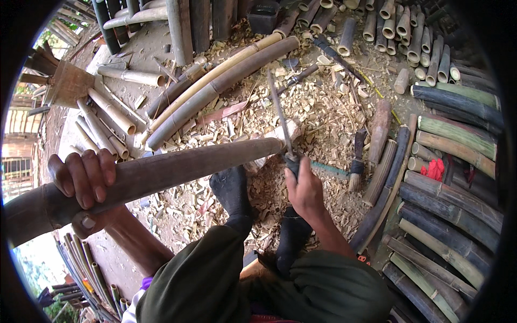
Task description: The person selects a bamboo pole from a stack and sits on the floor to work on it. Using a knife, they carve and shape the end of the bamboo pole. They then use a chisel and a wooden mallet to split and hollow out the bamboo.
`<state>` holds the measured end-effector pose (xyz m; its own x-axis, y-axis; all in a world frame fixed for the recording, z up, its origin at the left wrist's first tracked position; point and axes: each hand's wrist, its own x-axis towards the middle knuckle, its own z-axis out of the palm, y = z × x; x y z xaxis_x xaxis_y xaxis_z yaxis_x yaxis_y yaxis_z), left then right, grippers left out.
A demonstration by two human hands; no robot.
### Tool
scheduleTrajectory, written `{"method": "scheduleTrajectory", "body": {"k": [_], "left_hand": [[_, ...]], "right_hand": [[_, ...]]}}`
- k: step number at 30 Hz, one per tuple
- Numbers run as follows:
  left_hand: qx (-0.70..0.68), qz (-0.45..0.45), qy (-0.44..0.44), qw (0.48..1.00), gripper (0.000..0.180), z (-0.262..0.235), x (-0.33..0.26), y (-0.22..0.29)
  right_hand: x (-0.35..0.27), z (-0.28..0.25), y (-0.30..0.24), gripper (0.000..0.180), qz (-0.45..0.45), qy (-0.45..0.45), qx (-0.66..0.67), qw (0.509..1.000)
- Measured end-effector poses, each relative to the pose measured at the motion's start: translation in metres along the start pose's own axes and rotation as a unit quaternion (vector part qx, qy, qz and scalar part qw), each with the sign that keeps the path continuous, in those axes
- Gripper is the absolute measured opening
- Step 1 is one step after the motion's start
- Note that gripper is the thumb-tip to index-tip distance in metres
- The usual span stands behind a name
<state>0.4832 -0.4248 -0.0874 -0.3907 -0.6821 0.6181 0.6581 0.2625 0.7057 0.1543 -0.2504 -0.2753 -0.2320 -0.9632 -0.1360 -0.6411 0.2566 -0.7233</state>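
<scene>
One long bamboo pole (199,161) slants above the feet (231,189). The left hand (89,180) curls around its thick part; the right hand (306,189) holds a knife (279,110) in its fist. The pole looks stiff, smooth and maybe heavy; that thick part seems best to hold.

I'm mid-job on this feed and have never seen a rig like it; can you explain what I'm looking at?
There is no machine: these are a person's two bare hands. The one picture comes from a wide fisheye camera worn on the head, looking down, so straight edges bend near the rim. The left hand grips a thick bamboo pole. The right hand holds a long-bladed knife by its handle, close to the pole's narrower end; I cannot tell whether they touch. Pale chips litter the ground around the feet, and cut bamboo pieces lie at the right.
</scene>
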Motion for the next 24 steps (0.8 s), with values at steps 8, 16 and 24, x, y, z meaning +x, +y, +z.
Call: {"method": "scheduleTrajectory", "body": {"k": [8,16,24], "left_hand": [[0.069,-0.056,0.253,0.963,0.096,-0.019,-0.035,-0.023],[-0.049,-0.134,0.451,0.881,0.043,-0.104,-0.096,-0.104],[0.044,-0.169,0.486,0.857,0.033,-0.121,-0.083,-0.115]], "right_hand": [[0.001,-0.019,0.009,0.030,0.116,-0.037,0.070,0.990],[-0.049,-0.009,0.074,0.050,0.158,0.091,0.038,0.983],[-0.080,0.016,0.111,0.061,0.198,0.080,-0.071,0.974]]}}
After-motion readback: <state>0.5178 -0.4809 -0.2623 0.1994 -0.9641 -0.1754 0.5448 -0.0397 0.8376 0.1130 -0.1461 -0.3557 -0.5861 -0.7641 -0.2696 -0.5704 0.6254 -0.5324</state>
